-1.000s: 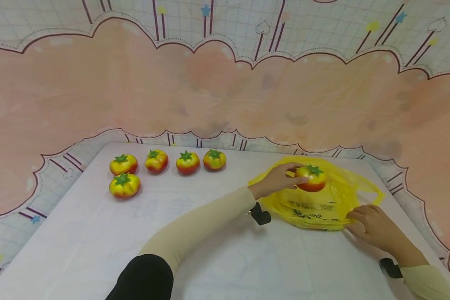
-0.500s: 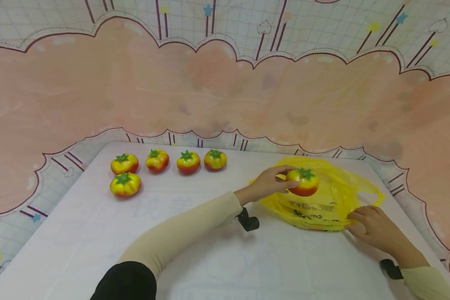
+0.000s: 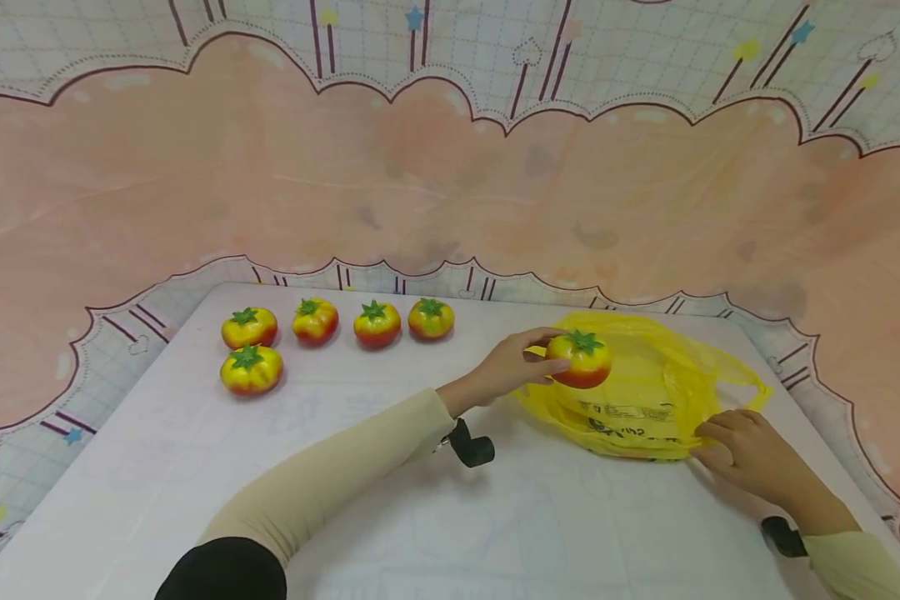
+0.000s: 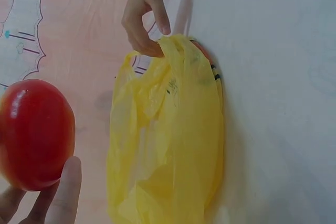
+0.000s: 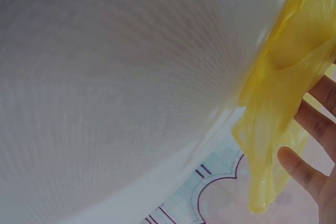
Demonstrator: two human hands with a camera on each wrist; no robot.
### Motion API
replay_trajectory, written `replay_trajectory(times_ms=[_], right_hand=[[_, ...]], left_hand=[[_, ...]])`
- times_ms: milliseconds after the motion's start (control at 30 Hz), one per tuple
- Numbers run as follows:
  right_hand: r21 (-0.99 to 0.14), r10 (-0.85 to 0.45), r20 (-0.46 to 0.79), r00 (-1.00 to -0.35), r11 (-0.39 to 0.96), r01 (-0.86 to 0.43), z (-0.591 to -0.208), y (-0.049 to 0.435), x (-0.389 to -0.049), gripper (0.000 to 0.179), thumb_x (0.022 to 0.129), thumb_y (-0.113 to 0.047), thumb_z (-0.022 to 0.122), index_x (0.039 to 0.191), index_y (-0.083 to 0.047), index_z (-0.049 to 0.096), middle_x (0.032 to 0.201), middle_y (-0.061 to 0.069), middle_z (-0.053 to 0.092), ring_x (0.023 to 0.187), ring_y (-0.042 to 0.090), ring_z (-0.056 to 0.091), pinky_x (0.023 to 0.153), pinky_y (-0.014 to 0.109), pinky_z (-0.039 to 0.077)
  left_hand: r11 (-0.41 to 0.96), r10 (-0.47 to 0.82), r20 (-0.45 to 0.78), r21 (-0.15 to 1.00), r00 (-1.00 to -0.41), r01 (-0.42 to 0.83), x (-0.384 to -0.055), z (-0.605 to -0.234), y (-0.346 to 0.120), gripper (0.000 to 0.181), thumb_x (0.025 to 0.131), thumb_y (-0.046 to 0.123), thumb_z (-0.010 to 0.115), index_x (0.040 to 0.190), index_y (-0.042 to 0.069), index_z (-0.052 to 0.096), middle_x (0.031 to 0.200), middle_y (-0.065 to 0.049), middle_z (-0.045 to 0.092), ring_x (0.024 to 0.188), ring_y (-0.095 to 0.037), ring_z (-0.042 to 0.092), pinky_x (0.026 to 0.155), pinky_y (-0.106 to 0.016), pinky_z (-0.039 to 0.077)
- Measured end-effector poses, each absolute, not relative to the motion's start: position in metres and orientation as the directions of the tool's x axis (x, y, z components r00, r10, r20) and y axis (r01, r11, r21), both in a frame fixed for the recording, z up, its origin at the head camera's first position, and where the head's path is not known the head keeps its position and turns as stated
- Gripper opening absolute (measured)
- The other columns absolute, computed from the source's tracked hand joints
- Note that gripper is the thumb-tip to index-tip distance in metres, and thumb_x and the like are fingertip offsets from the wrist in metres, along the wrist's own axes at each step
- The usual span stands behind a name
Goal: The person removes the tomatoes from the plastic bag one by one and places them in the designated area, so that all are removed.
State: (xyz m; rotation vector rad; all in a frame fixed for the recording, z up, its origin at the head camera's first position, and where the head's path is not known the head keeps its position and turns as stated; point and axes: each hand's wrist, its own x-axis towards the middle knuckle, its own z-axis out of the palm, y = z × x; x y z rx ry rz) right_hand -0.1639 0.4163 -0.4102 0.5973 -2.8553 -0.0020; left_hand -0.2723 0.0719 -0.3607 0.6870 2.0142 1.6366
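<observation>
A yellow-and-red tomato with a green leafy top is held between the thumb and fingers of my left hand, in front of the bag's left part. In the left wrist view the red underside of that tomato shows, fingertips against it. The yellow plastic bag lies on the table with dark print on it. My right hand holds the bag's right edge; in the right wrist view its film lies between thumb and fingers. What the bag contains cannot be made out.
Several similar tomatoes stand at the table's back left: one in front, the others in a row, ending with a tomato near the middle. The white table meets a patterned backdrop behind.
My left hand has moved left with the tomato, from over the bag's middle to its left side. The right hand and the bag stay almost still.
</observation>
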Motion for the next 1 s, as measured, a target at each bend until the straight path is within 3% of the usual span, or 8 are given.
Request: replay_trajectory(times_ms=[500,800,1000], right_hand=[[0.031,-0.399,0.221,-0.890,0.915,-0.402,-0.410,0.419,-0.171,0.021,0.074,-0.026,0.076,0.087,-0.010,0.070,0.090,0.007,0.069,0.093,0.034,0.060,0.087,0.054,0.040],[0.036,-0.405,0.211,-0.890,0.913,-0.407,-0.408,0.422,-0.175,0.022,0.074,-0.026,0.076,0.087,-0.010,0.070,0.090,0.008,0.069,0.093,0.034,0.060,0.088,0.055,0.040],[0.030,-0.396,0.185,-0.900,0.917,-0.397,-0.406,0.422,-0.178,0.022,0.075,-0.026,0.075,0.088,-0.009,0.070,0.092,0.008,0.069,0.094,0.035,0.060,0.089,0.056,0.040]], left_hand=[[0.154,0.608,-0.017,0.983,-0.793,0.097,-0.280,-0.361,0.035,0.052,0.092,0.021,0.060,0.140,0.016,0.043,0.136,-0.010,0.049,0.114,-0.026,0.058,0.091,-0.036,0.054],[0.134,0.560,-0.026,0.989,-0.828,0.059,-0.284,-0.369,0.014,0.051,0.092,0.018,0.060,0.140,0.015,0.044,0.138,-0.012,0.046,0.114,-0.028,0.059,0.092,-0.039,0.053],[0.100,0.530,-0.019,0.994,-0.848,0.040,-0.287,-0.375,-0.002,0.050,0.093,0.017,0.058,0.140,0.011,0.042,0.136,-0.016,0.045,0.114,-0.030,0.058,0.095,-0.047,0.048]])
